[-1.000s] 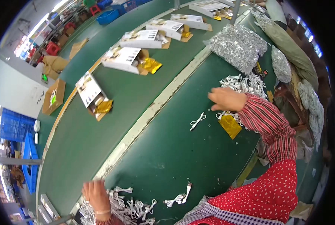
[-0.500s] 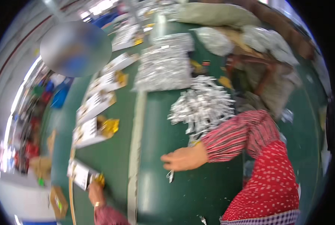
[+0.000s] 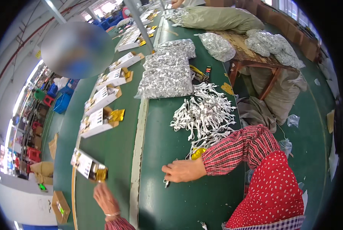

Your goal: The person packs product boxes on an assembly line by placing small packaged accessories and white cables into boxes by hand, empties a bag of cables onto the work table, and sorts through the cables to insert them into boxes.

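Note:
My right hand (image 3: 183, 170) is closed over the green work surface, with the end of a short white cable (image 3: 167, 183) poking out below its fingertips. Beyond that wrist lies a heap of short white cables (image 3: 204, 111), with a gold packet (image 3: 198, 153) partly under my sleeve. At lower left, my left hand (image 3: 105, 200) is open and empty, its fingers stretched toward a white printed box (image 3: 83, 163). A small gap separates the fingertips from this box. A gold packet (image 3: 101, 174) sticks out of the box's open end.
More open printed boxes (image 3: 98, 122) line the left strip. Clear bags of small white parts (image 3: 167, 74) stand behind the cables. A wooden table (image 3: 252, 48) carries bags at back right. One loose cable (image 3: 204, 225) lies at the near edge. A person appears blurred at upper left.
My left hand has come away from the nearest box and its gold packet, drawing back. My right hand stays nearly in place, its cable now showing less below the fingers. The view has shifted slightly.

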`<state>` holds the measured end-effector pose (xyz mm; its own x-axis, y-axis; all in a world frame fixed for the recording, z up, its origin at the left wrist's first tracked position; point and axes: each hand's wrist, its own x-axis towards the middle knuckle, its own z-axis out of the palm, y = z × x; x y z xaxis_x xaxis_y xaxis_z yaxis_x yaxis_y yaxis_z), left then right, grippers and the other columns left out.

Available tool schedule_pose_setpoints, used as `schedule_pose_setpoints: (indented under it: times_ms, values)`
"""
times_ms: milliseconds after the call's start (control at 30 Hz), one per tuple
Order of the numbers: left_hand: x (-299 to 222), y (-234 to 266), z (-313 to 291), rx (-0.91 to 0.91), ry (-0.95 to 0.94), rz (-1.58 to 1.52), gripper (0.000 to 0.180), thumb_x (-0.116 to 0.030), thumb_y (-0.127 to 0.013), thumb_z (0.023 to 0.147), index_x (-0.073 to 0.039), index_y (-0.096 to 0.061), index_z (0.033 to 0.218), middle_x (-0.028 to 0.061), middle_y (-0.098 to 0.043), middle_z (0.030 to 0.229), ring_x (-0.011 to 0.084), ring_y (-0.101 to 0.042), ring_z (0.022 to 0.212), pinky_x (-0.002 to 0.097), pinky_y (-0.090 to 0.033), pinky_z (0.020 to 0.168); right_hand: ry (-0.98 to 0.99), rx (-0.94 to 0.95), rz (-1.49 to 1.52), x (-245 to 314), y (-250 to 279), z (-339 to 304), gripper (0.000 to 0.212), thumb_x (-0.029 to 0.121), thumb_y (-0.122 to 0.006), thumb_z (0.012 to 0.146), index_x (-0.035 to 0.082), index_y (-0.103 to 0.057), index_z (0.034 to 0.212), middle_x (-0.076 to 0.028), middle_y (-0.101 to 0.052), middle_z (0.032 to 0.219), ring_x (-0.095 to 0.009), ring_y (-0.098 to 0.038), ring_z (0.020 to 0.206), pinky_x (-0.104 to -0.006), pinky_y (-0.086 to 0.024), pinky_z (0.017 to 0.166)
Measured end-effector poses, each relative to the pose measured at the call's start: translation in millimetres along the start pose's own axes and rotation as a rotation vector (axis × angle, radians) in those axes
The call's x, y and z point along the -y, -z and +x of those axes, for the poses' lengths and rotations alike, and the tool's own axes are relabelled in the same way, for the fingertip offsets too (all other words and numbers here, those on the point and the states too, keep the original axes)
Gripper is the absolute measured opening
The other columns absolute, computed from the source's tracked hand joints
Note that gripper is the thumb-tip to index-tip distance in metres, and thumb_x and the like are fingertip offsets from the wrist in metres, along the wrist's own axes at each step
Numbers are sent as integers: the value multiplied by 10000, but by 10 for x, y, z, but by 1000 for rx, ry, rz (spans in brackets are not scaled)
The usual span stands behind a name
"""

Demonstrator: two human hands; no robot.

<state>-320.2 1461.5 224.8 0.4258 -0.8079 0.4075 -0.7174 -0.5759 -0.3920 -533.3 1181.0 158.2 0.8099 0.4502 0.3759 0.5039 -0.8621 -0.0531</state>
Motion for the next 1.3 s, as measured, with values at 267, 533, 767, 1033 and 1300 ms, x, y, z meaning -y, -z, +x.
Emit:
schedule_pose_setpoints:
  times_ms: [267,533,767,1033,1300]
  values:
    - [-1901,2016,-2170,349,-60,-430,481,-356,-584,849,-145,-537,1279,126,-473,1354,286,-430,1260,579,-212,1049,-50,-339,258,300,671,-384,251,34,-624,724,18,-511,947,-124,-509,980,-261,-587,864,-336,-517,656]
    - [-2686,1980,-3449,496,239,-191,568,-612,-515,799,-298,-536,1273,49,-424,1383,298,-297,1319,675,-90,1042,-403,-524,-61,438,337,-1235,323,-48,-589,764,11,-533,1077,-159,-572,1084,-335,-545,1040,-417,-436,919]
    - [-2474,1920,-3263,411,361,-286,490,-392,-641,788,-291,-532,1255,54,-386,1404,276,-310,1306,633,-132,1062,-515,-645,89,158,365,-1323,188,-8,-550,885,-11,-530,1072,-151,-556,1123,-253,-560,1037,-340,-476,882]
    - [-2411,1973,-3218,339,412,-269,559,-270,-701,762,-226,-508,1284,25,-386,1413,259,-321,1316,597,-175,1074,-695,-823,298,-354,324,-1530,197,54,-523,929,9,-549,1119,-119,-603,1066,-181,-598,957,-288,-495,793]
    - [-2398,2143,-2874,313,345,-231,280,-156,-669,772,-120,-633,1048,77,-535,1245,294,-463,1177,628,-225,1033,-826,-920,-35,-1264,200,-1860,226,114,-631,838,40,-597,1049,-115,-627,1023,-257,-595,954,-360,-452,819]
